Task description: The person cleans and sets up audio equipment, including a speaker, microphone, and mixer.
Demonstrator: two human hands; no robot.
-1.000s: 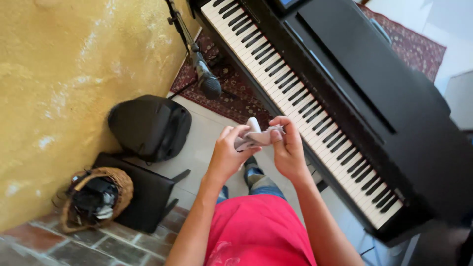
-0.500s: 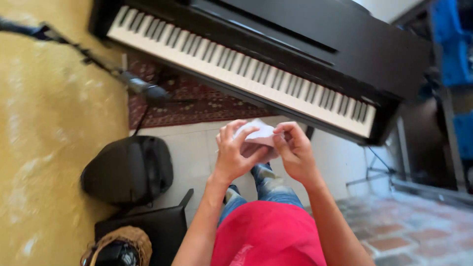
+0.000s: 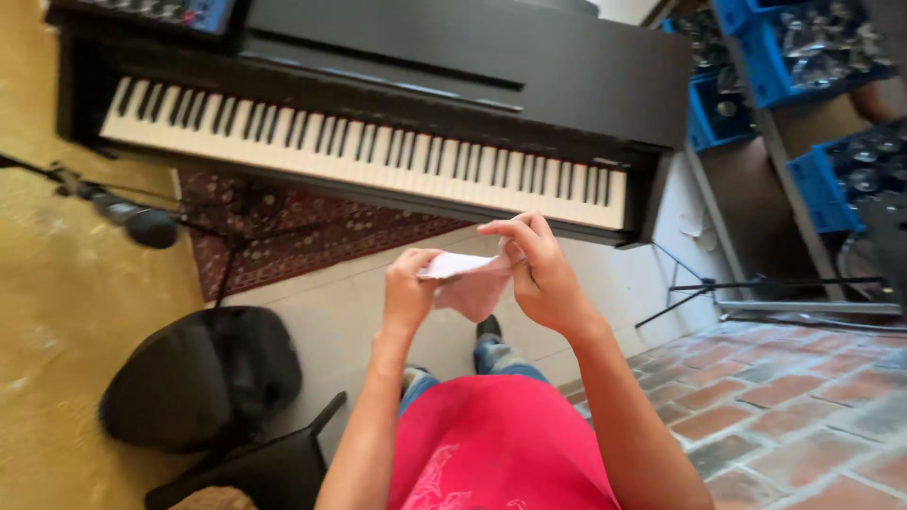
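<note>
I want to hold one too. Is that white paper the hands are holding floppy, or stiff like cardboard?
Probably floppy: the paper looks thin, and light seems to glow pinkish through the part hanging below. It is likely very light, since the left hand and right hand pinch it with just their fingers. It would probably crease or tear easily.

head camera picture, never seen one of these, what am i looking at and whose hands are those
The camera sits on a person's head and looks straight down, so you see their own arms, red shirt and feet. No machine is here, only two bare hands. The left hand and right hand together hold a small pale sheet, pinched at its edges in front of the body. Beyond the hands stands a dark piano with its keys showing. Below is a pale tiled floor with a patterned rug. To the left are a microphone on a stand and a black bag. Blue crates sit top right.
</note>
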